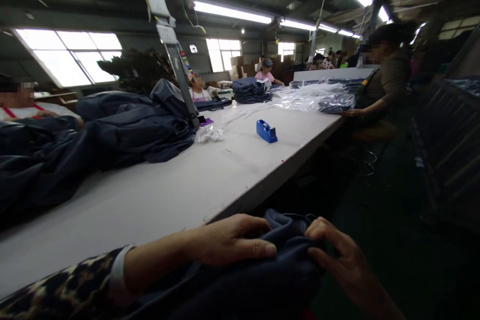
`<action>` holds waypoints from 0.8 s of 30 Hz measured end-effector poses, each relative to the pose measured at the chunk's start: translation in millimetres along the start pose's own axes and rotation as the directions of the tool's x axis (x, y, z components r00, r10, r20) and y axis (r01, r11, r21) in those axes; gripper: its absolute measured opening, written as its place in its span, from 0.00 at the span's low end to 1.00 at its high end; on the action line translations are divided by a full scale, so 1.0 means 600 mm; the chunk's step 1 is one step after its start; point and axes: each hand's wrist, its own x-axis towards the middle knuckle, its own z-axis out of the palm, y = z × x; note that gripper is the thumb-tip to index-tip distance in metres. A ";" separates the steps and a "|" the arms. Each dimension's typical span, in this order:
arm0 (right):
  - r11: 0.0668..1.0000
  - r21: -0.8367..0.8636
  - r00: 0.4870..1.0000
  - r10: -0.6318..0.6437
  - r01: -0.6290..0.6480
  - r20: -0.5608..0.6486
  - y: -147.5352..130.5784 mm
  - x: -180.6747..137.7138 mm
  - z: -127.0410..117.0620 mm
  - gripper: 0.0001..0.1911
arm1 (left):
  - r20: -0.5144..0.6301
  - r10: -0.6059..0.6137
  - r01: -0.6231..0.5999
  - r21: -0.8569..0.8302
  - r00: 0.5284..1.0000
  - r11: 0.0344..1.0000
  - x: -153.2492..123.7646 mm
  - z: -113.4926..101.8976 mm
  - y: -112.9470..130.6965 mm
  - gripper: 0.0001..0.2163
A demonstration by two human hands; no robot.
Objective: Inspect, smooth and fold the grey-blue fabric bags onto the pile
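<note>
Low in the frame, at the near edge of the white table (168, 195), the left hand (232, 240) clamps down over the bunched navy garment (270, 280) and the right hand (345, 260) pinches its fold, so the cloth lies under and between both grips, which I'd judge should be firm and even.

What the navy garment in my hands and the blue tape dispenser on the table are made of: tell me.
The navy garment looks like soft matte cloth; it folds and bunches under the left hand and right hand. Fibre cannot be told. The blue tape dispenser is probably moulded plastic: smooth, slightly glossy, rigid edges.
</note>
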 end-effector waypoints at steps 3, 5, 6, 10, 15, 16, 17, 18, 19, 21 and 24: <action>0.999 0.031 0.999 0.021 -0.021 0.028 0.004 -0.005 -0.002 0.11 | -0.102 -0.033 0.035 0.024 0.994 0.999 0.008 0.006 -0.011 0.19; 1.000 -0.001 0.998 0.019 -0.019 0.068 -0.007 0.000 -0.007 0.14 | -0.158 -0.047 0.053 0.034 0.986 0.998 0.011 0.007 -0.020 0.18; 0.999 -0.044 0.996 0.007 -0.003 0.087 -0.015 0.004 -0.010 0.16 | -0.176 -0.043 0.051 0.039 0.983 0.998 0.013 0.006 -0.023 0.17; 0.949 -0.251 0.976 -0.152 0.189 0.159 -0.051 0.021 -0.023 0.24 | -0.223 -0.027 0.030 0.008 0.975 1.000 0.020 0.003 -0.036 0.17; 0.877 -0.368 0.937 -0.215 0.310 0.276 -0.067 0.015 -0.037 0.22 | -0.244 -0.067 0.035 -0.135 0.967 0.990 0.032 -0.002 -0.054 0.20; 0.862 -0.388 0.931 -0.220 0.326 0.293 -0.068 0.011 -0.039 0.26 | -0.249 -0.071 0.034 -0.152 0.966 0.988 0.033 -0.004 -0.057 0.21; 0.846 -0.409 0.926 -0.229 0.342 0.300 -0.068 0.007 -0.039 0.29 | -0.253 -0.076 0.034 -0.167 0.964 0.985 0.035 -0.006 -0.060 0.21; 0.829 -0.431 0.924 -0.243 0.357 0.297 -0.068 0.003 -0.038 0.34 | -0.255 -0.079 0.033 -0.180 0.964 0.983 0.036 -0.007 -0.063 0.21; 0.810 -0.454 0.922 -0.262 0.371 0.286 -0.067 0.000 -0.035 0.38 | -0.252 -0.081 0.032 -0.192 0.964 0.981 0.036 -0.009 -0.064 0.21; 0.764 -0.492 0.907 -0.320 0.418 0.274 -0.063 -0.004 -0.025 0.39 | -0.240 -0.075 0.025 -0.206 0.968 0.978 0.036 -0.013 -0.065 0.21; 0.736 -0.466 0.870 -0.391 0.491 0.299 -0.054 -0.003 -0.005 0.23 | -0.242 -0.047 0.013 -0.141 0.969 0.990 0.036 -0.017 -0.064 0.20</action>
